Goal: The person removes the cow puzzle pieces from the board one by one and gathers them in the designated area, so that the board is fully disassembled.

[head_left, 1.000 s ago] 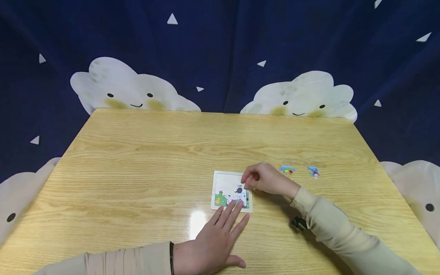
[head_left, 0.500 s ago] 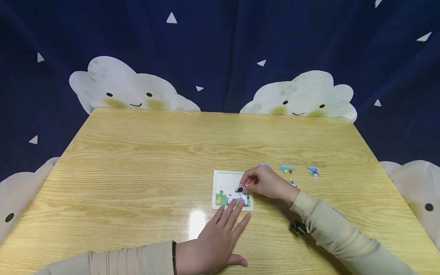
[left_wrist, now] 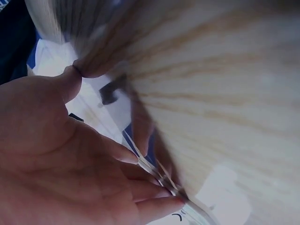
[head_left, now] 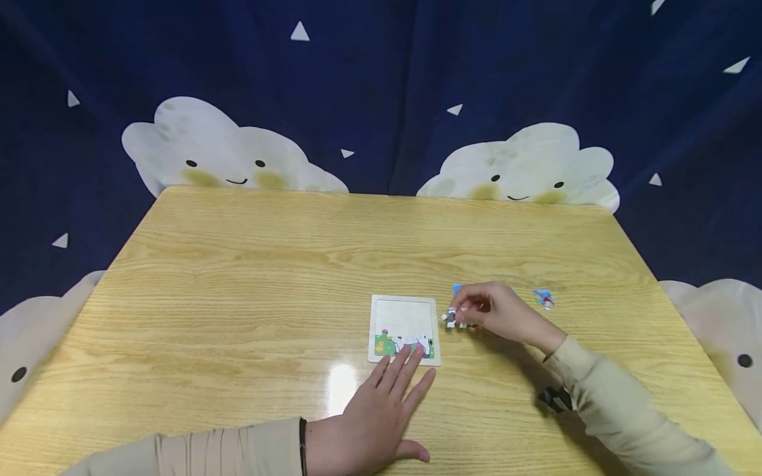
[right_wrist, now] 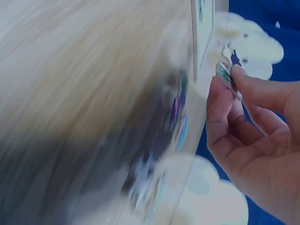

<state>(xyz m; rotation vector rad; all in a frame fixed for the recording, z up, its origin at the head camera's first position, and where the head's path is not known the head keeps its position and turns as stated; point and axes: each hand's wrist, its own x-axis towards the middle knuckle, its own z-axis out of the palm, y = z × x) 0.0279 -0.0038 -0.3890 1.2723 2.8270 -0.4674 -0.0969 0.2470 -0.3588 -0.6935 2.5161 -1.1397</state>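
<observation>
A small puzzle board (head_left: pixel 405 311) with a pale rim lies on the table, its lower part filled with green and white picture pieces. My left hand (head_left: pixel 376 418) rests with spread, straight fingers over its near edge; the left wrist view shows the fingertips (left_wrist: pixel 171 201) along that edge. Just right of the board, my right hand (head_left: pixel 503 317) pinches a black-and-white puzzle piece (head_left: pixel 450 317) between thumb and fingers. In the right wrist view this puzzle piece (right_wrist: pixel 226 75) is held tilted above the table. The right hand partly hides other loose pieces.
A blue puzzle piece (head_left: pixel 457 289) shows just beyond the right hand, and another blue-and-red piece (head_left: pixel 544 299) lies farther right. Several loose pieces (right_wrist: pixel 140 178) appear blurred in the right wrist view. A dark blue curtain (head_left: pixel 381 86) hangs behind the wooden table (head_left: pixel 238 284).
My right hand has moved right, off the board, carrying the black-and-white piece away from its place over the white animal. The left hand has stayed on the board's near edge.
</observation>
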